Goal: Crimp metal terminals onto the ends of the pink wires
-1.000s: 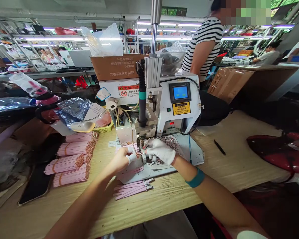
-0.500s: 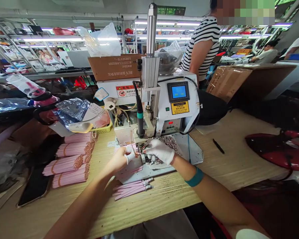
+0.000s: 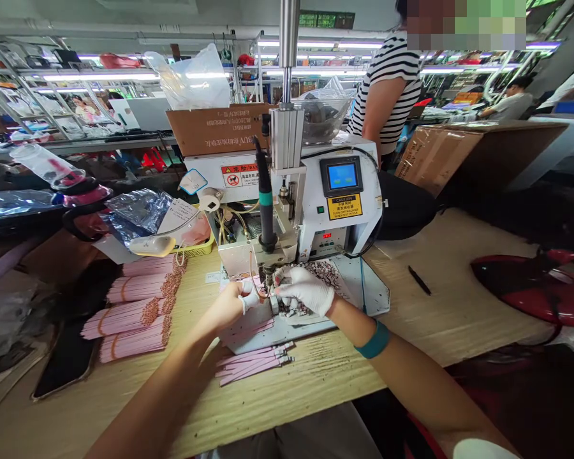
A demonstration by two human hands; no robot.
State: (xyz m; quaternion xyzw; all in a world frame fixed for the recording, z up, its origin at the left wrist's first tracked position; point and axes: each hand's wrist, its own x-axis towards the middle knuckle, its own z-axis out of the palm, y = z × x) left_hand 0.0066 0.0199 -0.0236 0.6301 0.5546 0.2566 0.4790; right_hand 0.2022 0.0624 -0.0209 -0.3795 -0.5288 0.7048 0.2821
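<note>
Under the tip of a bench soldering machine, my two hands work close together. My left hand, with white covers on its fingertips, is closed in a pinch left of the tip; what it grips is too small to make out. From the right, my right hand in a white glove reaches in, fingers pinched at the fixture, their contents hidden. Above them stands the soldering iron, black with a teal band. Pink flat strips with small grey ends lie fanned out in front, and small pale parts sit beside my right hand.
Banded bundles of pink strips lie at left beside a dark phone-like slab. A yellow basket stands behind them. At right are a black pen and a red-black object. A person in a striped shirt stands behind the machine.
The machine's soldering head has risen, and its upper cylinder has gone up, baring a rod beneath it. My hands have stayed almost in place.
</note>
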